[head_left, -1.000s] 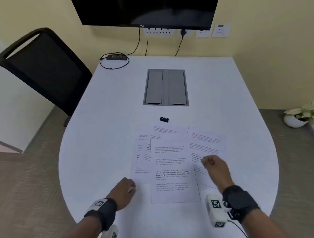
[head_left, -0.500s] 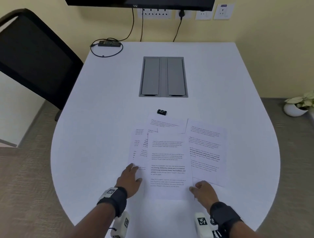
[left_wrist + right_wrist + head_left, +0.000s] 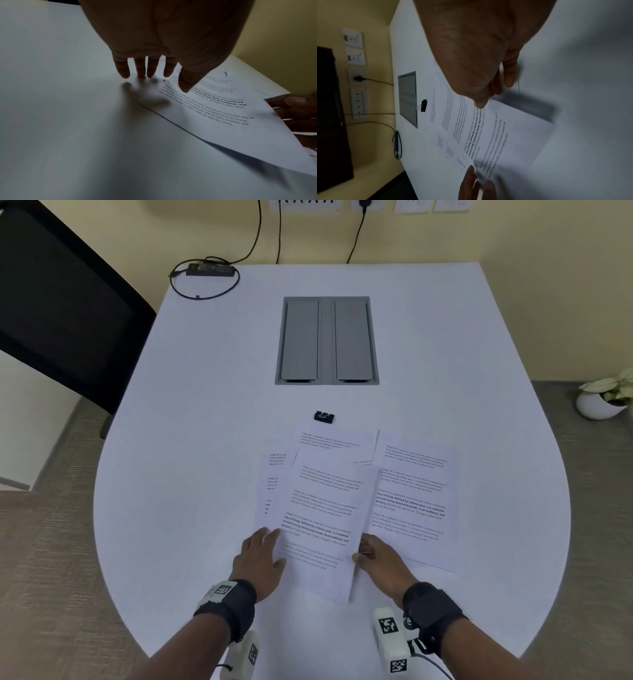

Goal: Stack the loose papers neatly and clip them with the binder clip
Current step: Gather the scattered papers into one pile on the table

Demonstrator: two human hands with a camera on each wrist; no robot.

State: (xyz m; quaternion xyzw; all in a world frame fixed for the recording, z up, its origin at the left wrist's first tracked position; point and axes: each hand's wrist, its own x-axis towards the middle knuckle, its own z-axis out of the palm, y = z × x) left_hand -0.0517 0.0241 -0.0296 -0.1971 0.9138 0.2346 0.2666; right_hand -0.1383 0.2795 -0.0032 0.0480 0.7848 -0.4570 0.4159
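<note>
Several printed sheets lie fanned out on the white table (image 3: pixel 191 440). My left hand (image 3: pixel 270 539) lies flat with straight fingers, pressing the left edge of the pile (image 3: pixel 150 75). My right hand (image 3: pixel 359 554) pinches the right edge of the top sheet (image 3: pixel 322 518), thumb on top and fingers beneath, so that edge is lifted off the table and the sheet is skewed. In the right wrist view the thumb of my right hand (image 3: pixel 488 97) rests on the top sheet (image 3: pixel 488 128). The black binder clip (image 3: pixel 323 416) sits just beyond the papers, untouched; it also shows as the binder clip (image 3: pixel 423 105).
A grey cable hatch (image 3: pixel 327 340) is set into the table's middle. A black remote with a looped cable (image 3: pixel 210 270) lies at the far left corner. A black chair (image 3: pixel 58 302) stands left, a potted plant (image 3: pixel 606 398) on the floor right.
Both hands moved onto the papers. The left hand went flat on the pile's left edge; the right hand took the top sheet's right edge and raised it, turning the sheet.
</note>
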